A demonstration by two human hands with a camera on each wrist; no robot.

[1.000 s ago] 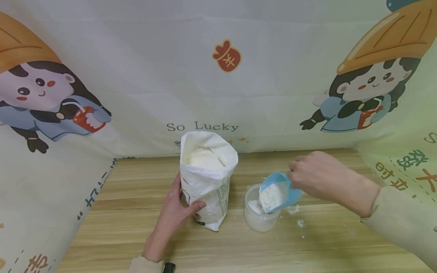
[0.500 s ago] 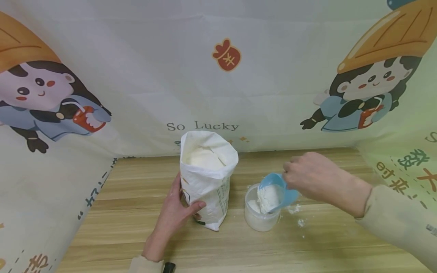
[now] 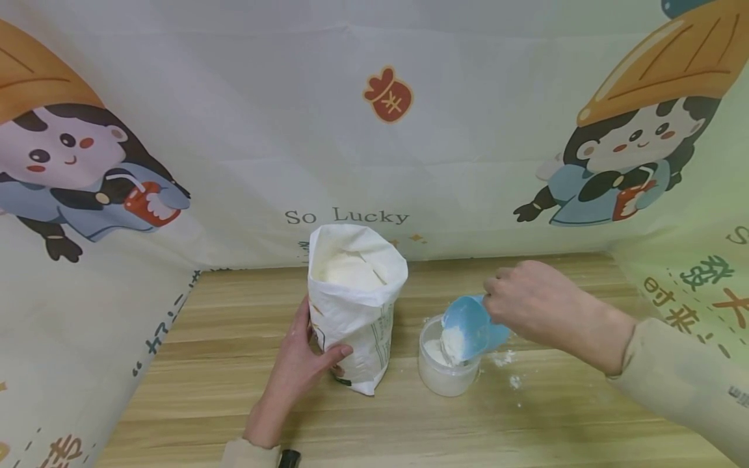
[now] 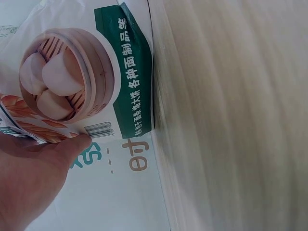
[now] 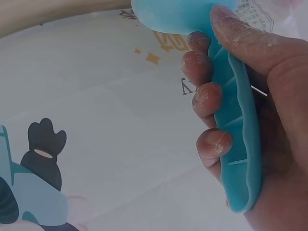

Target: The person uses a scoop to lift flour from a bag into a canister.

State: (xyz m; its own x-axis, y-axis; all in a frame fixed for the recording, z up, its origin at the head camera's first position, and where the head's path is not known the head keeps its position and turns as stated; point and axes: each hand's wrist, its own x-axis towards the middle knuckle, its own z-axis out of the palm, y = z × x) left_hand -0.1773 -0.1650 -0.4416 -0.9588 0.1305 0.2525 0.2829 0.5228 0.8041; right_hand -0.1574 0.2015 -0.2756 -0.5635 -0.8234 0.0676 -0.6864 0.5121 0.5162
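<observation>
An open white flour bag [image 3: 357,325] stands upright on the table, with flour [image 3: 351,272] visible inside its mouth. My left hand [image 3: 298,361] grips its lower left side, thumb across the front; the other fingers are mostly hidden. In the left wrist view the thumb lies beside the bag's barcode [image 4: 100,130]. My right hand [image 3: 529,296] holds a blue scoop [image 3: 471,318], fingers wrapped round the ribbed handle [image 5: 236,125] and dusted white. The scoop tips down over a clear round tub [image 3: 447,380], and flour [image 3: 452,344] slides from its lip onto the flour inside.
Spilled flour [image 3: 515,381] dots the wooden table [image 3: 205,390] right of the tub. A printed cloth [image 3: 263,130] rises behind the table and along both sides. A small black object [image 3: 289,458] shows beside the left sleeve [image 3: 251,454].
The scoop has shifted slightly left and tilted further down. Most of its heaped flour has slid out into the tub. My left hand and the bag have stayed in place.
</observation>
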